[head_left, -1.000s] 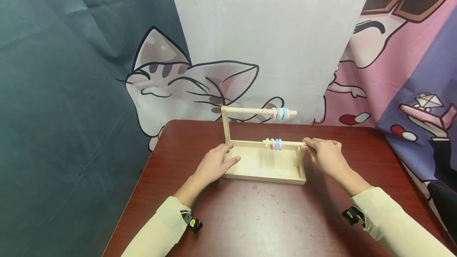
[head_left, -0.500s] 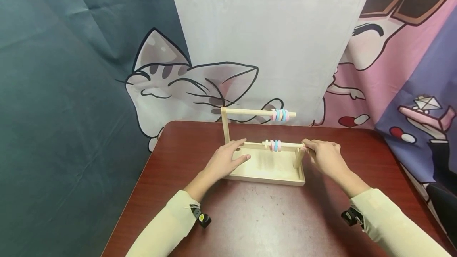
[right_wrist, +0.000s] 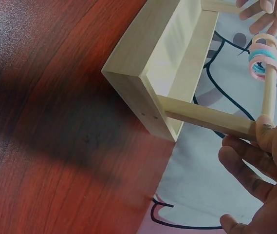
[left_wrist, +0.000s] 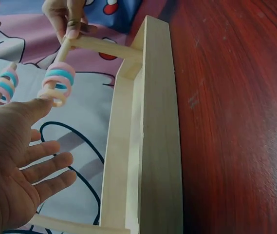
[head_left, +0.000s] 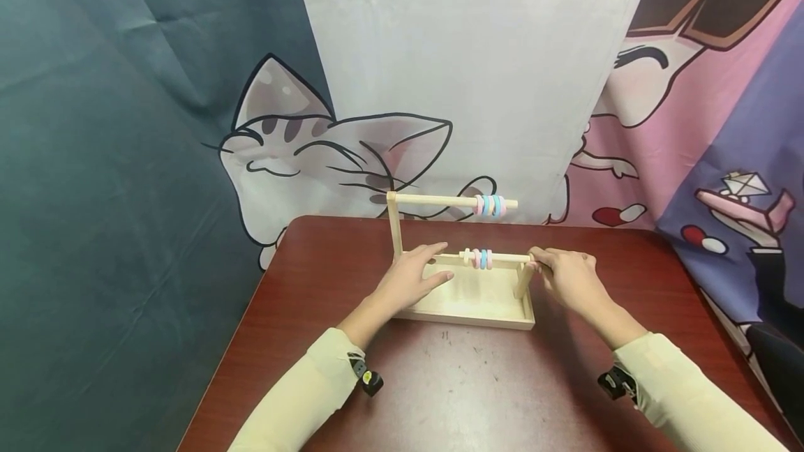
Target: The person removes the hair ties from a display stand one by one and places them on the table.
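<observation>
A pale wooden rack (head_left: 465,319) has a shallow tray base and two horizontal rods at different heights. Pink, blue and cream rings (head_left: 482,259) hang on the lower rod (head_left: 510,257); similar rings (head_left: 490,206) sit near the free end of the upper rod (head_left: 433,199). With thumb and fingers, my right hand (head_left: 571,276) pinches the corner where the lower rod meets its short post (right_wrist: 209,117). My left hand (head_left: 411,279), fingers spread, is over the tray's left part. Its thumb is by the cream ring (left_wrist: 55,95) at the rod's free end; contact is unclear.
The rack stands on a dark red-brown table (head_left: 440,396). Behind the table hangs a cloth backdrop (head_left: 490,54) with cartoon drawings. A tall upright post (head_left: 394,225) rises from the rack's left end.
My left hand has moved right, from the tray's left end towards the free end of the lower rod. The right hand keeps its hold on the corner, and the rings look unmoved.
</observation>
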The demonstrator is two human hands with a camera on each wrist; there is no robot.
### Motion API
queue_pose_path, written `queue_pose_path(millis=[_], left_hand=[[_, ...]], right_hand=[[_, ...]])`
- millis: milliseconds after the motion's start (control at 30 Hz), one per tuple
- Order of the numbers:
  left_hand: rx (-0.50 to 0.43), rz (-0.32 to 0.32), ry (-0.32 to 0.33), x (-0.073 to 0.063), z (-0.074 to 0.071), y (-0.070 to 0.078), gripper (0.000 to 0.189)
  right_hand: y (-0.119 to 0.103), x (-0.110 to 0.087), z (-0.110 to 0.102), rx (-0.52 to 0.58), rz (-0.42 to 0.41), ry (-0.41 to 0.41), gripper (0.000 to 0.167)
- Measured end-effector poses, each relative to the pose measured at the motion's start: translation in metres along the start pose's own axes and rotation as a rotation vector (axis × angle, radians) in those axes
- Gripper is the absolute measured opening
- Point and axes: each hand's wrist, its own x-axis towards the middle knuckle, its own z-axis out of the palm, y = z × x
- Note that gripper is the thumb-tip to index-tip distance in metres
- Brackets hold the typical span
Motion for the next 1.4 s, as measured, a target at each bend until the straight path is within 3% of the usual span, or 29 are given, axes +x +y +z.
queue_pose_path(millis=[600, 1400], left_hand=[[0.021, 0.034, -0.035, 0.022, 0.012, 0.02, 0.059], [0.017, 0.062, 0.033, 0.024, 0.013, 0.026, 0.045]], right_hand=[[0.002, 0.001, 0.003, -0.008, -0.009, 0.011, 0.021], [0.002, -0.001, 0.001, -0.018, -0.008, -0.009, 0.023]])
